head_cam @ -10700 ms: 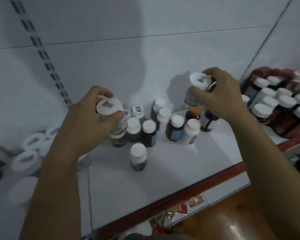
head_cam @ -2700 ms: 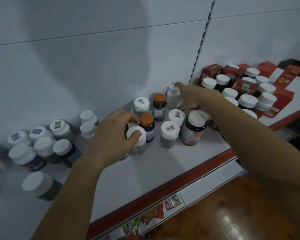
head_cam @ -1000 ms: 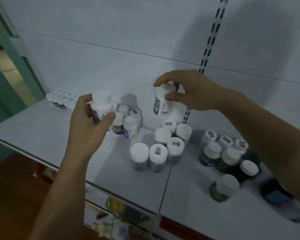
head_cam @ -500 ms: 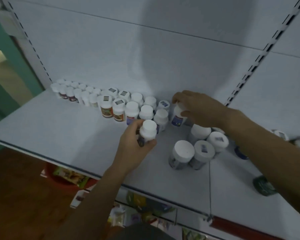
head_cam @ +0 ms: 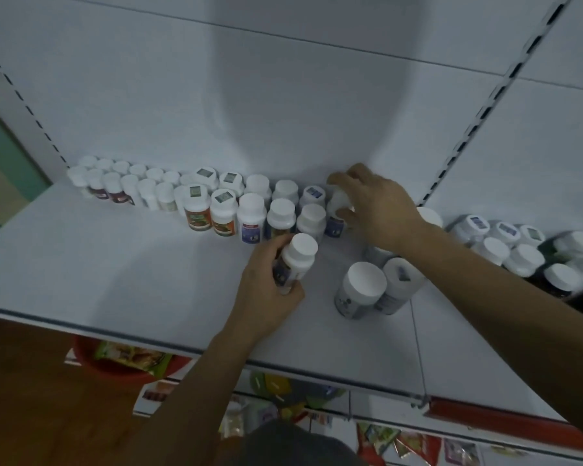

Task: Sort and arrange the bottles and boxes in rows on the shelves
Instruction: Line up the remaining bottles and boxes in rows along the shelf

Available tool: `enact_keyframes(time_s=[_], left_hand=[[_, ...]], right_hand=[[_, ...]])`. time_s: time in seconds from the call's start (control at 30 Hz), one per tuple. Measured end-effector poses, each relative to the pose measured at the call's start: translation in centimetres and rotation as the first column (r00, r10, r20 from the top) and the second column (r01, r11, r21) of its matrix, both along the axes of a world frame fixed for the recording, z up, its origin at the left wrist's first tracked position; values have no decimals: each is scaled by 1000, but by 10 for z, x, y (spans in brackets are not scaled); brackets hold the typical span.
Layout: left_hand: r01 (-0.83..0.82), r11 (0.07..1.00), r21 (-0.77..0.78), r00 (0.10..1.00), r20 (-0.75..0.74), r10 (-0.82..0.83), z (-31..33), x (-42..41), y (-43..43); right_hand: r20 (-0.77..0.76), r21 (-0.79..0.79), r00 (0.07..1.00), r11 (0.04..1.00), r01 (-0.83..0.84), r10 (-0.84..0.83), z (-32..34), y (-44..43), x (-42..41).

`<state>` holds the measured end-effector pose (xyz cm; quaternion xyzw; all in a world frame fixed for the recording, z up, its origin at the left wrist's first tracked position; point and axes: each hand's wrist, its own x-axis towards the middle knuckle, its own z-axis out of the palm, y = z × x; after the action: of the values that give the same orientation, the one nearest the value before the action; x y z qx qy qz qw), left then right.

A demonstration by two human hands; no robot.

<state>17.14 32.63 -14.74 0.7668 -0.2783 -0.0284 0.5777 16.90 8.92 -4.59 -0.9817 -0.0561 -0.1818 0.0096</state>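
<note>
White shelf (head_cam: 115, 270): a double row of white-capped bottles (head_cam: 223, 210) stands along the back panel. Right hand (head_cam: 381, 210) curls over a blue-labelled bottle (head_cam: 337, 213) at the row's right end. Left hand (head_cam: 266, 290) grips another capped bottle (head_cam: 298, 257) just in front of the row (lifted or resting: cannot tell).

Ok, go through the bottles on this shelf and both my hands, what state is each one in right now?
Left hand, grips a white-capped bottle just in front of the rows.
Right hand, grips a blue-labelled bottle at the rows' right end.
Sorted rows, two deep, upright, capped.
Two big bottles, upright, capped, side by side, apart from the rows.
Right cluster, capped, bunched, not in rows.
</note>
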Motion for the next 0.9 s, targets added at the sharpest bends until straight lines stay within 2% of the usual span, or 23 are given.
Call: enact_keyframes(time_s=[0.07, 0.1, 0.17, 0.2, 0.27, 0.47, 0.6, 0.7, 0.9], left_hand=[[10, 1000, -5, 1000, 9, -10, 0, 0, 0], [14, 1000, -18, 1000, 7, -14, 1, 0, 0], [23, 998, -57, 999, -24, -24, 3, -1, -1], [22, 997, -75, 999, -47, -26, 4, -2, -1], [5, 996, -90, 996, -83, -13, 6, -3, -2], [-76, 997, -1, 996, 38, 76, 1, -1, -4], [-24, 980, 197, 989, 149, -6, 1, 0, -15], [-16, 945, 327, 986, 161, -39, 5, -1, -27], [-60, 895, 442, 987, 159, -12, 3, 2, -37]], right_hand=[[121, 58, 989, 994, -94, 87, 9, 15, -12], [99, 119, 987, 983, -137, 125, 13, 25, -19], [-141, 208, 978, 970, -126, 157, 20, 44, -28], [-269, 197, 950, 974, -110, 161, 20, 51, -30], [-376, 152, 910, 981, -122, 172, 14, 60, -32], [-307, 230, 942, 971, -66, 137, 26, 26, -34], [-408, 95, 913, 995, 36, 6, 27, 4, -30], [-397, 103, 918, 992, 75, -28, 18, 2, -23], [-355, 182, 934, 978, 107, -36, 11, 6, -16]])
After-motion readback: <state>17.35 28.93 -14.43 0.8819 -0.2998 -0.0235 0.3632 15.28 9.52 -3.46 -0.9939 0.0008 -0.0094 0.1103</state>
